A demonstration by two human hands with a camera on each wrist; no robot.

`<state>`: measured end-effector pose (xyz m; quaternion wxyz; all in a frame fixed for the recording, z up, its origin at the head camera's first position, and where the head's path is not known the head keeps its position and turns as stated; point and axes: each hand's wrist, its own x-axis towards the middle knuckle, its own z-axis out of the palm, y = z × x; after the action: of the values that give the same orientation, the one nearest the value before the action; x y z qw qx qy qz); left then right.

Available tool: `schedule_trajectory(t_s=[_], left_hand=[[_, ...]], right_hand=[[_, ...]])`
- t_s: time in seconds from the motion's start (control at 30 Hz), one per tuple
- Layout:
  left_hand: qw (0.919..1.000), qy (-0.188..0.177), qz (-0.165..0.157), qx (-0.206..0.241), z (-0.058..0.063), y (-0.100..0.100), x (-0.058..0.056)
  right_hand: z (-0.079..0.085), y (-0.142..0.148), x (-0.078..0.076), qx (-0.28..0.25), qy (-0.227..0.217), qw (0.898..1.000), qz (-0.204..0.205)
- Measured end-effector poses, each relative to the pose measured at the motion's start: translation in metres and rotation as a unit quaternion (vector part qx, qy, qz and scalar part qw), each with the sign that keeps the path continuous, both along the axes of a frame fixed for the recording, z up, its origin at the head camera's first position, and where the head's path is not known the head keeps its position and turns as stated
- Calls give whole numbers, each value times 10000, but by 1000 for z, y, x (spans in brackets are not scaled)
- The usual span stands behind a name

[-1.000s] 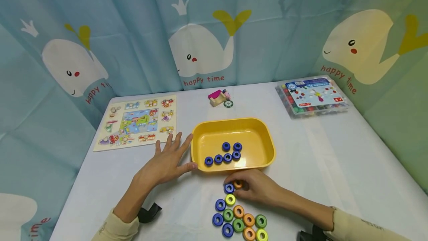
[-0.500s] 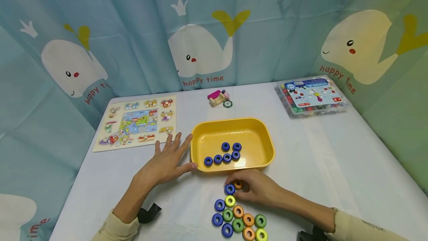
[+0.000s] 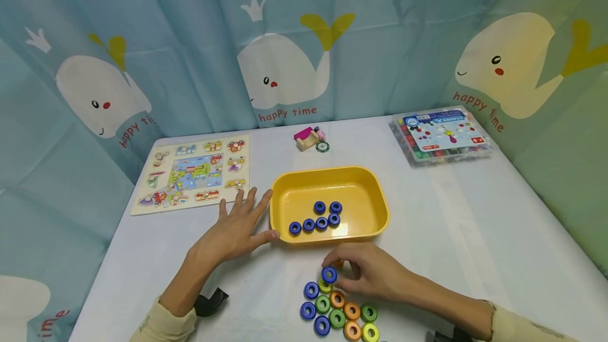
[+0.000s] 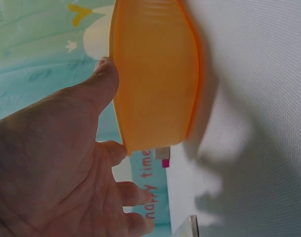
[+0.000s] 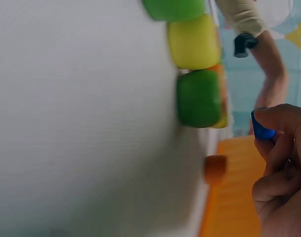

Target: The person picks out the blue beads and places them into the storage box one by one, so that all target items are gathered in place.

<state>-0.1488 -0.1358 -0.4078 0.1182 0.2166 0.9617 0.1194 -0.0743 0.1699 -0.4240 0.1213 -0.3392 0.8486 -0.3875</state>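
My right hand (image 3: 370,271) pinches a blue ring bead (image 3: 329,275) between thumb and fingertips, above the loose beads and in front of the tray; the right wrist view also shows the blue bead (image 5: 262,126) in its grip. Partly hidden behind those fingers is an orange bead (image 5: 215,169) on the table. My left hand (image 3: 237,231) spreads its straight fingers, with thumb and forefinger touching the left rim of the yellow tray (image 3: 380,194). Several blue beads (image 3: 321,223) lie inside the tray. In the left wrist view the thumb meets the tray wall (image 4: 155,74).
Near the front lie loose beads: green (image 3: 337,319), orange (image 3: 352,311), yellow (image 3: 370,332) and blue (image 3: 322,325). A puzzle board (image 3: 195,173) is at the left back, small toys (image 3: 309,140) behind the tray, and a clear box of colored parts (image 3: 442,136) at the right back.
My right hand has lifted the blue bead off the table and drawn it slightly toward me and right, over the yellow bead. The left hand stays at the tray rim.
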Motion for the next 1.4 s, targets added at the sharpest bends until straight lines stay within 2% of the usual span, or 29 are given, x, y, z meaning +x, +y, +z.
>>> schedule_trajectory(t_s=[0.2, 0.33, 0.5, 0.67, 0.83, 1.03, 1.2, 1.4], left_hand=[[10000, -23, 8, 8, 2, 0, 1], [10000, -17, -2, 3, 1, 0, 0], [10000, 28, -35, -25, -3, -1, -1], [10000, 48, -11, -57, -3, -1, -1], [10000, 13, 36, -61, -3, -1, -1], [10000, 30, 1, -51, -3, -1, 0], [9999, 88, -26, -86, -3, -1, 0], [9999, 58, -25, -81, -3, -1, -1]], right_hand=[[29, 0, 5, -228, -130, 9995, 192], [48, 3, -2, -211, -156, 9996, 144], [68, 11, -23, -151, -92, 9998, -62], [77, 21, -58, -39, 36, 9997, -253], [72, 20, -91, 193, 98, 9990, -392], [51, 12, -120, 296, -130, 9991, -262], [37, 2, -136, 559, -353, 9977, -170], [27, -12, -147, 681, -536, 9961, 161]])
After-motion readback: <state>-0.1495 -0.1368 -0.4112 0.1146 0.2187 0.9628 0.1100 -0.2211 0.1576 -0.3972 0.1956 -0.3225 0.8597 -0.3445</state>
